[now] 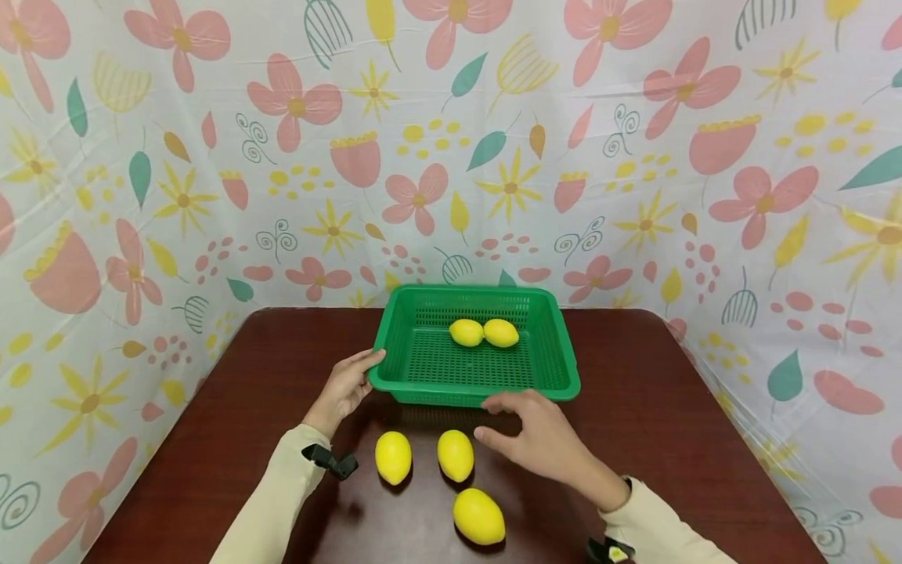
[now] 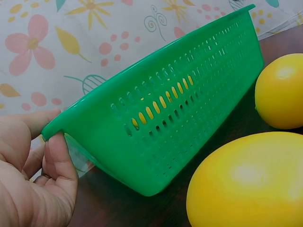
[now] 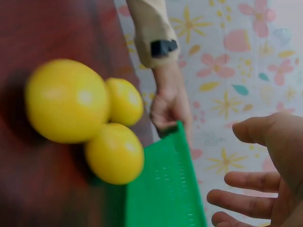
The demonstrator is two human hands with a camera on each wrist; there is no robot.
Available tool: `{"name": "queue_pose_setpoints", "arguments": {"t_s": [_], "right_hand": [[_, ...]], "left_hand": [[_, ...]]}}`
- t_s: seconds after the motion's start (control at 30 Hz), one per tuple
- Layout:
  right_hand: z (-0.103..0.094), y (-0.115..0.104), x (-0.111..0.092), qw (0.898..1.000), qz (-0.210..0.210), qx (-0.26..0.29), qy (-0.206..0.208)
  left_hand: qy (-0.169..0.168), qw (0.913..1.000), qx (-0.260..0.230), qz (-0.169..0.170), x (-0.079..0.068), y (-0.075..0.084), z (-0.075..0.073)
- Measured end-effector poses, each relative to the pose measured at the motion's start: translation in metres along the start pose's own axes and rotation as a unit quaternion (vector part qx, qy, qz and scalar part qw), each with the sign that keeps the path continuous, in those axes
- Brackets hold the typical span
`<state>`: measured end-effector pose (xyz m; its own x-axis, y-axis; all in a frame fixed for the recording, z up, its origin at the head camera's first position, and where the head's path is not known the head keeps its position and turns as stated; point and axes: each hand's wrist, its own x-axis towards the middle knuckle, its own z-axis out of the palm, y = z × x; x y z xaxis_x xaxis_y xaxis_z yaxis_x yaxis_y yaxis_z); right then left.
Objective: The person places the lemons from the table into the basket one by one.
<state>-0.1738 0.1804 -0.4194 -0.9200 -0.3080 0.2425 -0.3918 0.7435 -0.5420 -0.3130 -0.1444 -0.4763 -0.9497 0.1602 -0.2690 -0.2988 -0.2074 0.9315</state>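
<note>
A green plastic basket (image 1: pixel 474 395) stands toward the back of the table, with two lemons (image 1: pixel 483 333) lying side by side in it. My left hand (image 1: pixel 345 388) grips the basket's front left corner, thumb over the rim and fingers beneath, as the left wrist view shows. In front of the basket lie three more lemons: one at left (image 1: pixel 393 457), one in the middle (image 1: pixel 456 456) and one nearest me (image 1: pixel 479 517). My right hand (image 1: pixel 539 439) hovers just right of the middle lemon, fingers spread and holding nothing; the right wrist view (image 3: pixel 265 175) shows thumb and fingers apart.
The dark reddish-brown table (image 1: pixel 634 439) has rounded back corners. A floral-patterned cloth (image 1: pixel 451 157) hangs behind it and along both sides. Black straps with small devices sit on the left wrist (image 1: pixel 330 460) and right wrist (image 1: pixel 610 550).
</note>
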Motion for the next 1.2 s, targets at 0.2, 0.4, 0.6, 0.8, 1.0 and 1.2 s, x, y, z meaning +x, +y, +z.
{"name": "queue_pose_setpoints", "arguments": {"t_s": [0.2,0.4,0.6,0.8,1.0,1.2], "right_hand": [[0.02,0.003,-0.027,0.999,-0.022,-0.022,0.011],[0.04,0.003,-0.044,0.999,-0.022,-0.034,-0.021],[0.052,0.004,-0.054,0.998,-0.001,-0.033,-0.06],[0.061,0.004,-0.065,0.996,0.021,-0.042,-0.071],[0.067,0.005,-0.07,0.995,0.032,-0.039,-0.088],[0.068,0.007,-0.073,0.995,0.025,-0.011,-0.101]], "left_hand": [[0.003,1.0,0.002,0.001,0.0,0.0,0.0],[0.002,1.0,-0.004,0.003,0.0,-0.001,-0.001],[0.003,1.0,-0.004,0.002,-0.001,-0.001,-0.001],[0.009,0.9999,-0.009,0.001,-0.001,0.0,0.001],[0.013,0.9999,-0.009,0.003,0.0,-0.001,0.001],[0.012,0.9999,-0.001,0.001,0.0,0.0,0.001]]}}
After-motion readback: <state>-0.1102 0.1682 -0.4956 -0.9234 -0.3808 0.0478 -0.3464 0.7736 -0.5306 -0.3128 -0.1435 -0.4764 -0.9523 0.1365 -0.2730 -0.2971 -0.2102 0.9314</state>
